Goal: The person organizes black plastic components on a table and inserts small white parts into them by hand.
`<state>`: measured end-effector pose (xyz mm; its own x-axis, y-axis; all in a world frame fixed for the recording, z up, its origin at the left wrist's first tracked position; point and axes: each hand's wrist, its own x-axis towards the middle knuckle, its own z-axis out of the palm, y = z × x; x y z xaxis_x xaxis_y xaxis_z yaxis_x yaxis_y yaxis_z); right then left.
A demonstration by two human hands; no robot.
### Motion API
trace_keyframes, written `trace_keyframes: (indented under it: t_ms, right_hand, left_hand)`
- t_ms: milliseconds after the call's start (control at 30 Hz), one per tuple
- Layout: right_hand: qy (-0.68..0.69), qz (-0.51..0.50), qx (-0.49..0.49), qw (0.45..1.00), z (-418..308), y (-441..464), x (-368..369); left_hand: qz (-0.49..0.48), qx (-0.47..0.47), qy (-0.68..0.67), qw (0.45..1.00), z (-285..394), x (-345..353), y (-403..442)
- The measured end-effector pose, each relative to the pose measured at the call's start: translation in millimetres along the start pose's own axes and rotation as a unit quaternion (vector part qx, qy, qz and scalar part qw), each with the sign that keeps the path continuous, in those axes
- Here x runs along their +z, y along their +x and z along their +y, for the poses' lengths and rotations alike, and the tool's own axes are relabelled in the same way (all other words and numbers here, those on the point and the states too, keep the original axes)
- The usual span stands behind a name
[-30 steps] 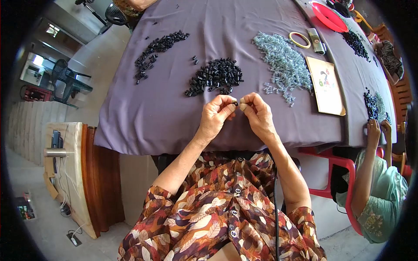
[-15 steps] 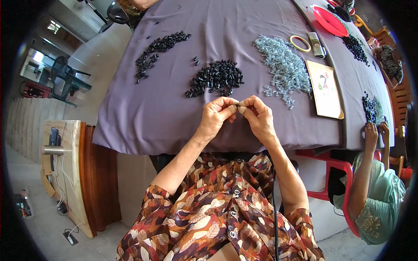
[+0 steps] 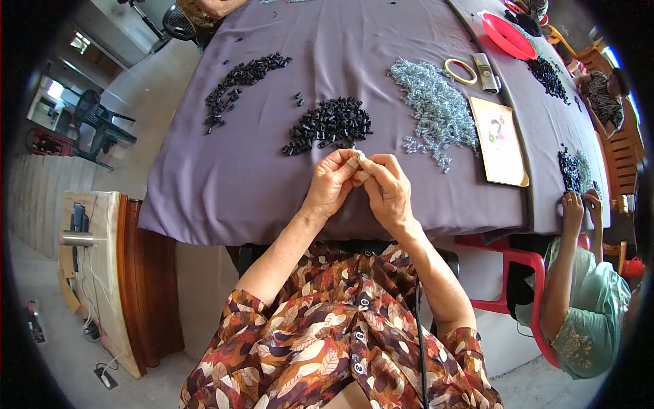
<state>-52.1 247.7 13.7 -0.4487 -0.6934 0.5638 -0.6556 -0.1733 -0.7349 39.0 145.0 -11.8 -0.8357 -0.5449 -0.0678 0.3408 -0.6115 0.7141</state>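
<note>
My left hand (image 3: 331, 181) and my right hand (image 3: 388, 189) meet at the fingertips, just over the near part of the cloth-covered table. Both are closed in a pinch, thumbs and forefingers pressed together. Whatever lies between them is too small and covered by the fingers. Right beyond the fingertips is a heap of small black plastic pieces (image 3: 328, 124). Farther right spreads a heap of small clear plastic pieces (image 3: 436, 102). A curved band of more black pieces (image 3: 248, 75) lies to the far left.
A roll of tape (image 3: 460, 71), a grey-green packet (image 3: 487, 73) and a printed board (image 3: 499, 140) lie at the right. Beyond is a red basin (image 3: 509, 35). A co-worker's hands (image 3: 579, 204) work near other piles. A wooden cabinet (image 3: 153, 279) stands at the left.
The joined hands have shifted slightly left in view, and the right fingers now overlap the left fingertips. A tiny dark piece that showed between them is covered. The whole view has moved a little.
</note>
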Motion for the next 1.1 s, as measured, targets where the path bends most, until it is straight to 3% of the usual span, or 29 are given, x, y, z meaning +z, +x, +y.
trace_keyframes:
  t_ms: [133,233,333,567,1100]
  right_hand:
    - [-0.033,-0.017,0.000,0.999,7.3,11.4,-20.4]
    - [-0.083,0.070,0.019,0.994,25.4,22.8,-47.8]
    - [-0.125,0.096,0.121,0.980,33.1,25.9,-72.5]
    - [-0.244,0.012,0.005,0.970,48.8,15.8,-65.8]
    - [-0.209,-0.025,-0.010,0.977,36.3,1.1,-37.2]
  left_hand:
    - [-0.002,-0.009,0.022,1.000,1.2,3.4,-0.3]
    - [-0.002,-0.019,0.027,0.999,2.4,3.2,-0.3]
    - [-0.009,-0.021,0.018,1.000,1.5,1.4,-0.2]
    - [-0.015,-0.022,0.007,1.000,0.0,-0.4,0.3]
    - [-0.015,-0.024,0.027,0.999,1.4,1.0,-0.8]
